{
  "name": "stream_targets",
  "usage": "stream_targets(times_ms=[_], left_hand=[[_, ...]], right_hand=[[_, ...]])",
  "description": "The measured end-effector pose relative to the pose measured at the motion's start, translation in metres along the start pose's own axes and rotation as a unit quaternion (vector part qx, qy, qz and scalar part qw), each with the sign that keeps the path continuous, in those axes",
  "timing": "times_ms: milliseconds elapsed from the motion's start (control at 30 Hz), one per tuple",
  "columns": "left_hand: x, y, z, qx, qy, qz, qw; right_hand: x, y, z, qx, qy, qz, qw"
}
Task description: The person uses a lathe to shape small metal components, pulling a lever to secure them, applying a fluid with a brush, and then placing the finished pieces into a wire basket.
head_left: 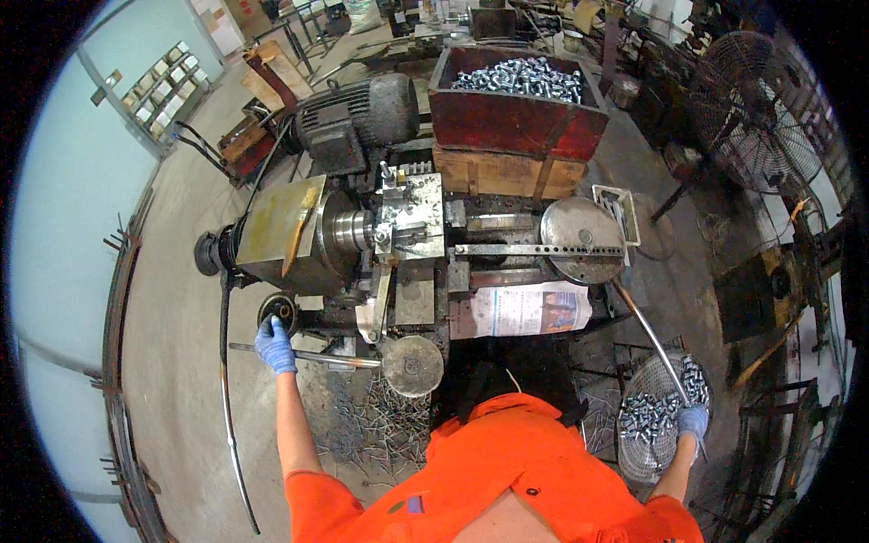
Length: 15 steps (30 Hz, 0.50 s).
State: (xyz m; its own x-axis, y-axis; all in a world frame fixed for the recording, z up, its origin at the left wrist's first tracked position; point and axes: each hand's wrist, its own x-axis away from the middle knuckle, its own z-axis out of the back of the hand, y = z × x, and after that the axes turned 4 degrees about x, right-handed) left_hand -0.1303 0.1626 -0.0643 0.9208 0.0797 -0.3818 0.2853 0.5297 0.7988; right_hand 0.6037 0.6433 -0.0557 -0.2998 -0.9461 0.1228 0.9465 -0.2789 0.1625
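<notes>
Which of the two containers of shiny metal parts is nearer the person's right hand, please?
The round mesh basket at lower right: the right hand overlaps it in this view, while the rectangular red box stands well away, at upper middle.

left grip blue-gloved | right grip blue-gloved | orange shirt, short sleeves

Wall at 9 o'clock: pale blue-green, bowed by the lens. Grid of pale rectangular cards up on it at 10. Dark long bars run along its foot, 8 to 9. Floor: bare grey, concrete-looking, bright on the 9 side, darker and stained toward 3. Caged pedestal fan at 2. Dark clutter at 4, too murky to sort. Pale sack near 11:30.
</notes>
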Motion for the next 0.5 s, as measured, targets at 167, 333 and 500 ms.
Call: stream_targets(times_ms=[167, 333, 500], left_hand=[[-0.002, -0.007, 0.0, 0.001, 0.004, -0.003, 1.0], [-0.001, -0.002, 0.0, -0.002, -0.011, 0.0, 1.0], [0.002, -0.001, -0.002, 0.018, -0.012, -0.006, 1.0]], right_hand=[[0.012, -0.011, 0.014, -0.004, -0.012, -0.017, 1.0], [0.013, -0.009, 0.016, 0.015, -0.016, -0.005, 1.0], [0.015, -0.017, 0.016, 0.006, 0.008, 0.008, 1.0]])
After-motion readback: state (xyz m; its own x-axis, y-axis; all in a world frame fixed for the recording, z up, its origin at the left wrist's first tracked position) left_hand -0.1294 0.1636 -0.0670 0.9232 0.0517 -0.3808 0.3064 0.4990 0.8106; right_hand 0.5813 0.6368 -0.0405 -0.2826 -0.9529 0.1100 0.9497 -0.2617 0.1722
